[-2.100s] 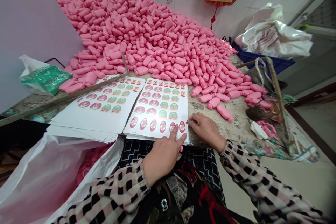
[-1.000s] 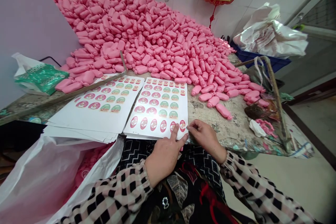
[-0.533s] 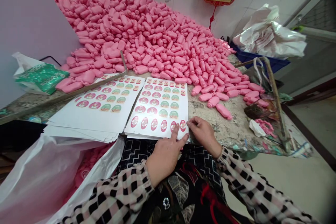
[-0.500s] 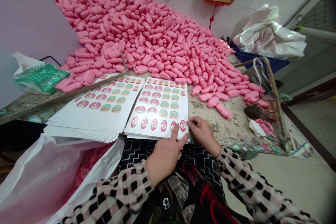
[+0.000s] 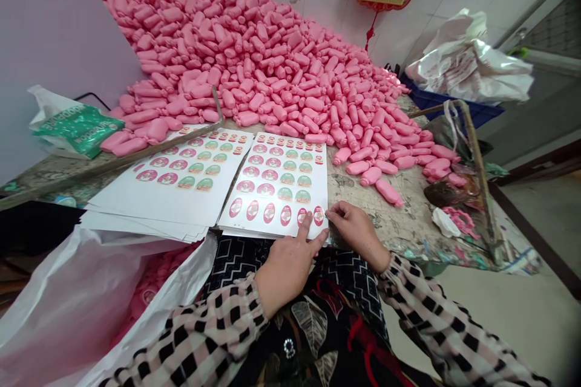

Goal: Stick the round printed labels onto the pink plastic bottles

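Note:
A sticker sheet (image 5: 281, 180) with pink, green and oval labels lies on the table in front of me. My left hand (image 5: 290, 260) rests at its lower right corner, index finger and thumb stretched apart and pressing the paper. At the sheet's right edge, my right hand (image 5: 356, 227) pinches the edge of the last oval sticker (image 5: 318, 216) in the bottom row. Its fingertips partly cover that edge, so how far the sticker is lifted cannot be seen. To the left lies a second stack of sticker sheets (image 5: 154, 199), partly used.
A big heap of pink plastic bottles (image 5: 254, 54) covers the back of the table (image 5: 351, 184). A wooden strip (image 5: 149, 154) crosses the left stack. A green and white packet (image 5: 77, 127) lies left, a blue crate (image 5: 476, 112) stands right, and a white sack (image 5: 54, 296) hangs below.
The whole view has shifted slightly to the right. Both hands keep nearly the same place on the sheet, with the right fingertips still at the last oval sticker.

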### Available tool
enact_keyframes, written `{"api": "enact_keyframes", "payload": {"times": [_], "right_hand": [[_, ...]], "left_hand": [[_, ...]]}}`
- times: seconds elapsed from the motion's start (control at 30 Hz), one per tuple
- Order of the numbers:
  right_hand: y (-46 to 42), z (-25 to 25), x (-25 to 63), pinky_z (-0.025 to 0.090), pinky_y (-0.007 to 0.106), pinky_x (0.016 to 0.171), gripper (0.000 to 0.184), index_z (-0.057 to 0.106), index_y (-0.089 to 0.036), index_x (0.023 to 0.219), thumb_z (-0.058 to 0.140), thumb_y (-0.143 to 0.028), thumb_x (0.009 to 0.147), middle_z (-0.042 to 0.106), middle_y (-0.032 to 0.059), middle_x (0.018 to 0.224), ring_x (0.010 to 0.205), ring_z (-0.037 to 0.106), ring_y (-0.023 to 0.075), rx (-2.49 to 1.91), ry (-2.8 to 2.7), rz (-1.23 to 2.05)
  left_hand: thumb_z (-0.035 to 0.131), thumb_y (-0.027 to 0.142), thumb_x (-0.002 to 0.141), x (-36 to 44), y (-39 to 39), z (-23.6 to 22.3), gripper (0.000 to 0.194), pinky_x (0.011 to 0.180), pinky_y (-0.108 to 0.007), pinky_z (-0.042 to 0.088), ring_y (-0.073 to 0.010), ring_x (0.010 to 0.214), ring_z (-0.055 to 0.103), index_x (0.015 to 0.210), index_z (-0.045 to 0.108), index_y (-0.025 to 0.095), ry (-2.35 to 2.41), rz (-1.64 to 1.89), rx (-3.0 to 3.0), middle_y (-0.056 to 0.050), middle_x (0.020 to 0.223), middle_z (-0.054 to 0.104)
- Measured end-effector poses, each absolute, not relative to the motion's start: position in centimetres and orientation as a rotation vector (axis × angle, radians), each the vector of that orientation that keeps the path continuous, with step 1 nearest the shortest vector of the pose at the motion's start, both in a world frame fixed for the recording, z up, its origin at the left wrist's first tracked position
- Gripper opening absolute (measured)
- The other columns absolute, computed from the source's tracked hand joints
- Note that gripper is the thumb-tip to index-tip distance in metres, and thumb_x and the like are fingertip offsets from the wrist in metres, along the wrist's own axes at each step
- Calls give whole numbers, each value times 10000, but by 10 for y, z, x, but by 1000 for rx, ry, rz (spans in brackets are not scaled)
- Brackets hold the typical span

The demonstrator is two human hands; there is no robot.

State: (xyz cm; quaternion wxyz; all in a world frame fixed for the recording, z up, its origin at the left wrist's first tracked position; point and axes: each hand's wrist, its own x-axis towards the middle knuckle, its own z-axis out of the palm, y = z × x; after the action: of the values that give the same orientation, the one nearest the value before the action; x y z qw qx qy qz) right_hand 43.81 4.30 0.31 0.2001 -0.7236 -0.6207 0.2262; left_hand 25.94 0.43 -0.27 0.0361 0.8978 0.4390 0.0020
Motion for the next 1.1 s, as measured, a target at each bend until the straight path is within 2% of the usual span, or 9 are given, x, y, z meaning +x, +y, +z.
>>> {"api": "enact_keyframes", "payload": {"times": [0.67, 0.9, 1.1], "right_hand": [[45, 0, 437, 335, 240, 565, 221, 625, -216, 727, 506, -396, 779, 635, -5, 671, 616, 529, 138, -2030, -1703, 632], [46, 7, 436, 317, 243, 553, 271, 619, -222, 735, 492, -451, 801, 638, -7, 681, 619, 535, 141, -2025, -1794, 587], [46, 12, 432, 276, 248, 526, 303, 625, -232, 738, 540, -523, 756, 650, -7, 708, 617, 536, 143, -2101, -1794, 531]], "left_hand": [[481, 281, 846, 258, 4, -1, 615, 608, -349, 495, -216, 736, 646, 1405, 231, 345, 1317, -31, 2759, -187, 1494, 161], [486, 263, 841, 259, 5, 4, 608, 639, -353, 496, -230, 783, 646, 1399, 256, 336, 1306, -23, 2689, -167, 1504, 143], [457, 243, 856, 263, 5, 4, 663, 660, -352, 497, -231, 815, 649, 1432, 144, 341, 1335, 3, 2620, -168, 1506, 131]]}}
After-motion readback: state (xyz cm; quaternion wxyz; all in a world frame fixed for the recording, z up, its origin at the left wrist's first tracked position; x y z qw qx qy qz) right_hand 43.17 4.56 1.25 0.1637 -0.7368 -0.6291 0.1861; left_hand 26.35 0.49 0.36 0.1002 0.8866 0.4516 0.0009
